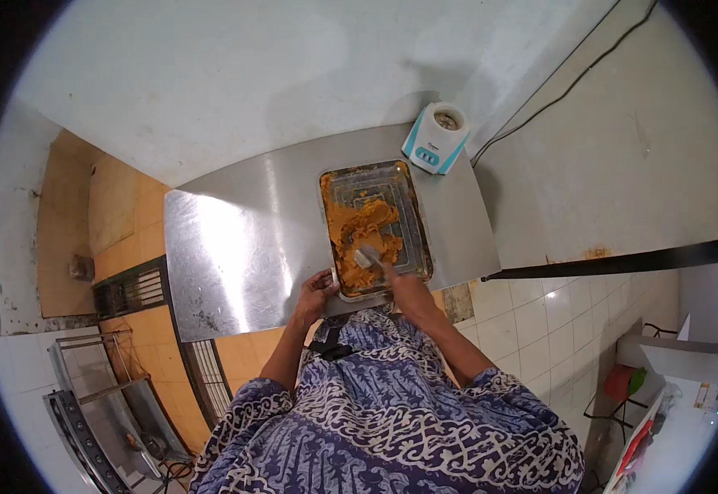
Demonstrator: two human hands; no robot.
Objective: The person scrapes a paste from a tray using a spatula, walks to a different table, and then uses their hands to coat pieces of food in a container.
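A rectangular baking dish (419, 221) with a pale, see-through rim lies on the metal table. Thick orange mash (367, 218) is spread in it, mostly over the left and middle; the right side shows the dark ridged bottom. My left hand (318, 294) grips the dish's near left corner. Over the near right part of the dish, my right hand (403, 284) is closed round the handle of a spatula. The spatula's pale head (365, 257) rests in the mash, and my fingers hide most of its handle.
A white and turquoise blender base (437, 138) stands at the table's back right, its cord (540, 111) running up the wall. The shiny metal table (227, 255) meets the wall behind. A dark rail (614, 262) crosses at right. Metal racks (87, 428) stand lower left.
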